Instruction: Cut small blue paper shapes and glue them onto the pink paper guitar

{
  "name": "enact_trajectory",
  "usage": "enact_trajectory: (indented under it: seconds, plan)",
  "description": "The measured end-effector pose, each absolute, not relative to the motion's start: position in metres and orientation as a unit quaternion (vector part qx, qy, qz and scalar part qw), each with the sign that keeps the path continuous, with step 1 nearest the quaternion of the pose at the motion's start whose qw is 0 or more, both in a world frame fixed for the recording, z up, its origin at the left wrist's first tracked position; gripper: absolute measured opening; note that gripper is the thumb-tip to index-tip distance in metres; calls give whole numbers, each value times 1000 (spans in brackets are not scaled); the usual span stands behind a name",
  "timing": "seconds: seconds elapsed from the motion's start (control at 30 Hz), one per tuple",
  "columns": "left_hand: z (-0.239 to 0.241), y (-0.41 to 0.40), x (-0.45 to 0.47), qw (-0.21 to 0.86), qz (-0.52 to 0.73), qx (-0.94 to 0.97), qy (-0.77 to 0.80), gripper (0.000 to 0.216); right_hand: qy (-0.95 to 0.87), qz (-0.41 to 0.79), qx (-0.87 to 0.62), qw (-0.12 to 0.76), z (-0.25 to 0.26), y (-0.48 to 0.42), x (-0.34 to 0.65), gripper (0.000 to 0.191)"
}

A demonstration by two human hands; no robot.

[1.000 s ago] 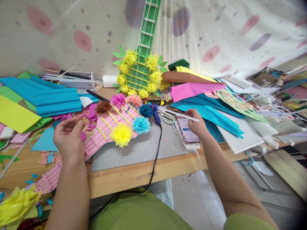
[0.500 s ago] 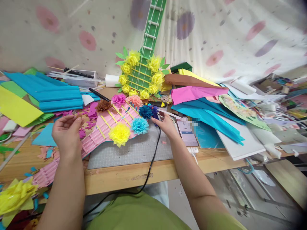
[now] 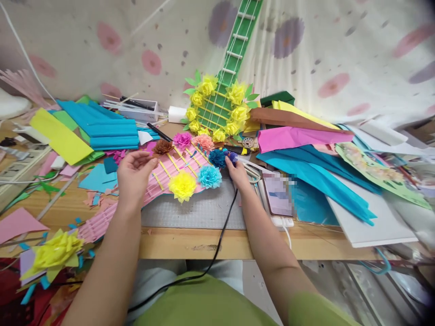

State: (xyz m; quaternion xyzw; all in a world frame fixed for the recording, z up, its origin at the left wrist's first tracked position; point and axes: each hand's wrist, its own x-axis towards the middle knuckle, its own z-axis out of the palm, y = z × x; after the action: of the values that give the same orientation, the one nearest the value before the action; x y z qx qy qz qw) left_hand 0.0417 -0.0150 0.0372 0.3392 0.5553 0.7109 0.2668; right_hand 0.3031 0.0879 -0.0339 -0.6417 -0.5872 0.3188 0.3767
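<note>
My right hand [image 3: 237,174] is closed round a purple-blue hot glue gun [image 3: 231,157], its black cord trailing down over the table edge. My left hand [image 3: 133,177] hovers over the neck of a pink paper guitar [image 3: 176,168], thumb and fingers pinched; anything between them is too small to make out. Tissue flowers ring the guitar's body: a brown flower [image 3: 162,147], a magenta flower [image 3: 182,139], a peach flower [image 3: 204,142], a dark blue flower [image 3: 216,158], a light blue flower [image 3: 210,176] and a yellow flower [image 3: 182,186].
Behind stands a green paper guitar [image 3: 214,111] with yellow flowers. A grey cutting mat [image 3: 193,215] lies beneath the pink guitar. Blue crepe paper [image 3: 112,132] is stacked left; pink crepe paper [image 3: 299,137] and a phone [image 3: 278,194] are right. Paper scraps litter the left side.
The view has swung left, so the scene appears farther right. My right hand has closed more fully round the hot glue gun. My left hand stays pinched near the guitar's neck.
</note>
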Motion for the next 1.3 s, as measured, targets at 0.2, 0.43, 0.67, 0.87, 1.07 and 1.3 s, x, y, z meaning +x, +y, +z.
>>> enact_trajectory:
  seconds: [0.2,0.43,0.67,0.87,1.07,1.3]
  plan:
    - [36,-7,56,309,676,366,559,27,-509,375,-641,436,-32,88,312,46]
    - [37,2,63,347,668,366,547,29,-442,416,-584,539,1,77,314,39]
    - [38,10,61,367,667,360,540,27,-562,525,-446,459,51,50,283,37]
    - [36,10,59,359,658,349,562,27,-618,500,-457,398,54,41,268,38]
    - [35,13,58,338,649,359,580,28,-632,456,-486,397,45,39,263,41]
    - [31,14,60,347,651,372,564,29,-631,432,-485,423,39,39,265,41]
